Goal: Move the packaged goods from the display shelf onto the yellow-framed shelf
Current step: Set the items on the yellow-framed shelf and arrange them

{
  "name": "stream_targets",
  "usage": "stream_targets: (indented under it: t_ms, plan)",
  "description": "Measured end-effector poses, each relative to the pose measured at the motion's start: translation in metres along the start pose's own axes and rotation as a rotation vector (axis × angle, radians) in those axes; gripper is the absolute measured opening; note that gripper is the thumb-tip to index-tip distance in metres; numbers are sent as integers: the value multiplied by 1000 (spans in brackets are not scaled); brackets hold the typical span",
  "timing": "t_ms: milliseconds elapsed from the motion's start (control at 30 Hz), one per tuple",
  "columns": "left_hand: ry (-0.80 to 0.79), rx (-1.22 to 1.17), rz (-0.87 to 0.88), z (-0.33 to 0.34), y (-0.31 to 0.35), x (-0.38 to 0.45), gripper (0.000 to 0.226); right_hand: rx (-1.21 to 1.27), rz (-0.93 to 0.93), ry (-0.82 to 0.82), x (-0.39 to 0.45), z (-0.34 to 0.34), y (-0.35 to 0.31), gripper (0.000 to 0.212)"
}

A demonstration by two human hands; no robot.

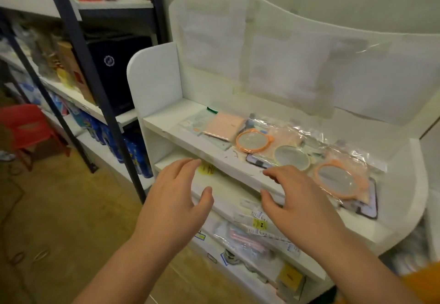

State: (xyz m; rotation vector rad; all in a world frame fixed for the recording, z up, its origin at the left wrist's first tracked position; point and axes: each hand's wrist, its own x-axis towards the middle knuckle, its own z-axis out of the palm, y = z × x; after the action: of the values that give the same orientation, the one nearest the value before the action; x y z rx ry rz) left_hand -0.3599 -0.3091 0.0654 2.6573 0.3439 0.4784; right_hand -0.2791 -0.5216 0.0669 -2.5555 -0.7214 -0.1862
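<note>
Reaching toward a white display shelf (238, 170), left hand (176, 199) and right hand (297, 199) hover spread, holding nothing; bagged mirrors (333, 180) and packets (223, 125) remain unmoved

packaged goods (292, 151) | clear-bagged round orange and cream items | flat on display shelf (190, 147) top tier

Left hand (177, 197) outstretched, palm down, fingers relaxed and spread, right hand (294, 199) likewise, both empty
</note>
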Motion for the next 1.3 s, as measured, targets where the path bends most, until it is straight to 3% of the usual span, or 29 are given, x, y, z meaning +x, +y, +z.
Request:
stream_targets:
  t_ms: [400, 833, 1067, 1300]
  plan:
    - [21, 90, 9, 3, -51, 143, 63, 81, -38, -88, 173, 77, -2, 44]
    - [-79, -31, 85, 27, -130, 239, 58, -191, 59, -287, 282, 166, -14, 42]
    - [-201, -139, 239, 40, -176, 299, 55, -339, 153, -192, 287, 190, -30, 39]
    - [-300, -156, 324, 56, -202, 333, 55, -392, 344, -69, 278, 200, -48, 57]
